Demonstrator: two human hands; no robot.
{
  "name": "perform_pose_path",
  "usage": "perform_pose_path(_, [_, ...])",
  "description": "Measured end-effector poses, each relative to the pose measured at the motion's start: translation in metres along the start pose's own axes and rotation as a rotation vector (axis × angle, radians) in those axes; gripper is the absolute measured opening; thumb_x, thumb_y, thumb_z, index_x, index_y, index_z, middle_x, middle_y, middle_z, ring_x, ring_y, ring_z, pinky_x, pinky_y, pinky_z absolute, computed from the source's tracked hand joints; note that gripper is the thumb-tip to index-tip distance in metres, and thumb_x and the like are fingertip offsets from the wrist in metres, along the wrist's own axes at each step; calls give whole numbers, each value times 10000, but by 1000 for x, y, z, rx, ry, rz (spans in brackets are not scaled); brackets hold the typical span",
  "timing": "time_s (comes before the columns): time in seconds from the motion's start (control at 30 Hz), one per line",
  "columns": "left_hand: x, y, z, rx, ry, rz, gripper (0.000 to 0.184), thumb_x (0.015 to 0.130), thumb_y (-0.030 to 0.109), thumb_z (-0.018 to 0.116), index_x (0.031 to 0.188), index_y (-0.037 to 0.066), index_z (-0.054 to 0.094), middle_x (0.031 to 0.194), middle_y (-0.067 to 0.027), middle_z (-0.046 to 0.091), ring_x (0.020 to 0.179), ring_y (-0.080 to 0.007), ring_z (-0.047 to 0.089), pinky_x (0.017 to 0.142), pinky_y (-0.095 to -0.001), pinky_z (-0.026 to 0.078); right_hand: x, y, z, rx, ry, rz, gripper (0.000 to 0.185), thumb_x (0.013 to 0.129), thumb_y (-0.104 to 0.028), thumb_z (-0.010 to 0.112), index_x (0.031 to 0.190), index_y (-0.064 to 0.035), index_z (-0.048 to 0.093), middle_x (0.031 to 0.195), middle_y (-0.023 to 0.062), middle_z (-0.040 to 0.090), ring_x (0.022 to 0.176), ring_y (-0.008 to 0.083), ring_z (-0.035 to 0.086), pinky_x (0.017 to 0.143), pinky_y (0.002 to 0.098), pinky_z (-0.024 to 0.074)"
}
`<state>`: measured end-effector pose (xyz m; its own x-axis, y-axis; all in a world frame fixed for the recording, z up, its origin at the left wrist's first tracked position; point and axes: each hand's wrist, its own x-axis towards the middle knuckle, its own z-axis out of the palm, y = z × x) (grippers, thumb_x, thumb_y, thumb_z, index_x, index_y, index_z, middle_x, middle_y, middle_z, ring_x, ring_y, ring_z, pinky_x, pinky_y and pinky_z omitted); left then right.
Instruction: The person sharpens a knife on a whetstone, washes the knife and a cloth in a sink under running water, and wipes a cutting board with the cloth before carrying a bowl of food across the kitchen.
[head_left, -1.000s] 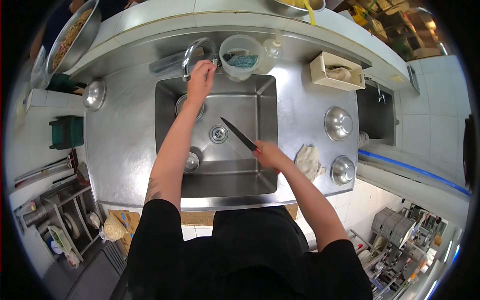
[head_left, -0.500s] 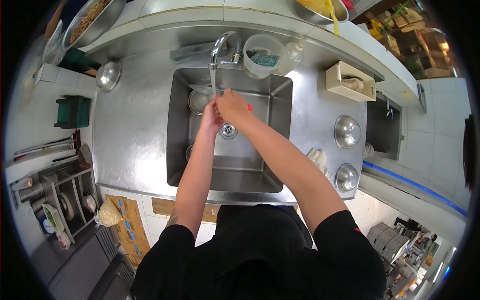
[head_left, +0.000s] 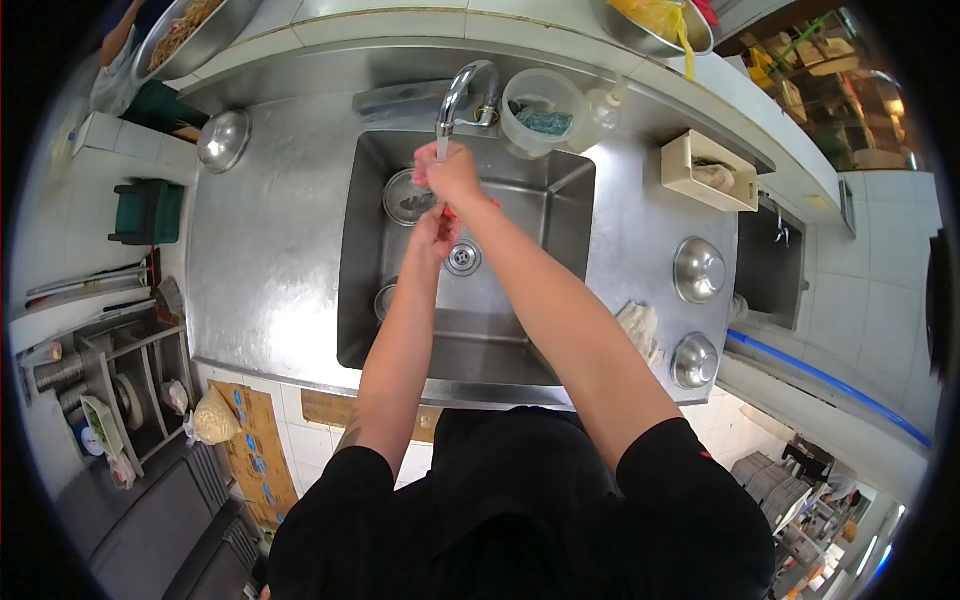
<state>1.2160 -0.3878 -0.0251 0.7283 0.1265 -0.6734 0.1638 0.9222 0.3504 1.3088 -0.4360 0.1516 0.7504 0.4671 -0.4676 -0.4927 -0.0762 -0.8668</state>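
My left hand (head_left: 436, 236) is closed around the red handle of a knife (head_left: 451, 212) over the sink (head_left: 520, 350). The blade is hard to make out against the metal bowl (head_left: 400, 190) in the sink. Just above, my right hand (head_left: 452, 174) is in the stream from the faucet (head_left: 462, 90), its fingers smeared by motion. Part of the red handle shows beside my right wrist. Below both hands lies the drain (head_left: 462, 258). A second bowl (head_left: 384, 302), partly hidden by my left forearm, sits at the sink's left side.
A plastic tub (head_left: 545, 110) with a green scrubber and a pump bottle (head_left: 604, 105) stand behind the sink. Metal bowls (head_left: 699, 270) and a cloth (head_left: 640, 332) lie on the right counter, near a cream box (head_left: 708, 175). Another bowl (head_left: 223, 141) is at far left.
My hands have come apart: the right has moved up into the water, the left slightly down. The knife's blade no longer shows clearly, and its red handle is now by my left hand.
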Motion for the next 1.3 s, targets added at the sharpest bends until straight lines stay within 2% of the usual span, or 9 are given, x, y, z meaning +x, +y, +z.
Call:
perform_pose_path(0.13, [-8, -4, 16, 53, -9, 72, 255, 1028, 294, 576, 1064, 56, 660, 994, -67, 717, 895, -159, 686, 731, -280, 571, -7, 6, -2, -370, 128, -258, 226, 913, -221, 648, 952, -5, 705, 1028, 178, 642, 848, 300, 698, 772, 424, 573])
perform_pose_path(0.2, [-63, 17, 72, -96, -20, 96, 205, 1003, 267, 616, 1059, 74, 660, 973, -47, 709, 886, -164, 685, 743, -311, 575, -42, 7, -19, -1457, 147, -867, 241, 915, -225, 637, 996, 0, 667, 983, 171, 662, 810, 306, 720, 710, 405, 582])
perform_pose_path(0.3, [-28, 20, 40, -5, -42, 46, 242, 965, 293, 682, 1087, 85, 663, 982, -40, 702, 898, -168, 684, 767, -326, 571, -49, 31, -39, -1590, 72, -536, 246, 906, -217, 641, 1042, -15, 605, 986, 196, 671, 846, 362, 720, 708, 444, 577])
perform_pose_path(0.43, [-16, 30, 31, 212, 172, 46, 257, 913, 241, 751, 1111, 89, 685, 957, -32, 703, 897, -181, 686, 727, -306, 567, -77, 25, -75, -1463, -26, -461, 243, 911, -200, 626, 1054, -26, 535, 980, 212, 671, 863, 402, 706, 733, 497, 559])
perform_pose_path(0.77, [10, 84, 6, 529, 74, -26, 255, 922, 128, 723, 1137, -3, 681, 1028, -114, 723, 880, -183, 712, 681, -285, 599, -232, 31, -191, -1199, 138, -313, 208, 935, -206, 595, 1017, -37, 507, 844, 195, 680, 791, 436, 672, 707, 526, 539])
perform_pose_path(0.83, [24, 85, 27, 557, 109, 181, 305, 927, 134, 721, 1194, 4, 650, 1014, -104, 724, 810, -188, 705, 616, -283, 561, -266, 55, -212, -1229, 224, -107, 233, 921, -213, 610, 1032, -40, 499, 880, 195, 678, 803, 425, 678, 700, 523, 543])
perform_pose_path(0.97, [88, 81, 86, 321, -22, 560, 457, 934, 83, 694, 1352, 26, 519, 1271, -125, 628, 986, -153, 637, 811, -250, 502, -315, 90, -213, -1254, 339, -1, 232, 895, -170, 620, 1055, -49, 502, 942, 181, 674, 828, 391, 697, 696, 514, 552])
perform_pose_path(1.07, [33, 34, 163, 734, -177, 818, 627, 937, 29, 661, 1494, 5, 376, 1494, -154, 475, 1282, -227, 535, 1007, -321, 468, -337, 98, -198, -1315, 373, 39, 235, 850, -113, 629, 1051, -64, 518, 980, 154, 659, 854, 347, 704, 684, 491, 557])
perform_pose_path(1.3, [-16, 1, 51, 1379, -354, 924, 685, 954, 43, 617, 1554, -3, 290, 1592, -206, 353, 1415, -302, 445, 1153, -359, 358, -439, 92, -213, -1239, 685, -172, 207, 829, -91, 626, 1021, -89, 550, 957, 120, 648, 898, 325, 676, 705, 453, 548])
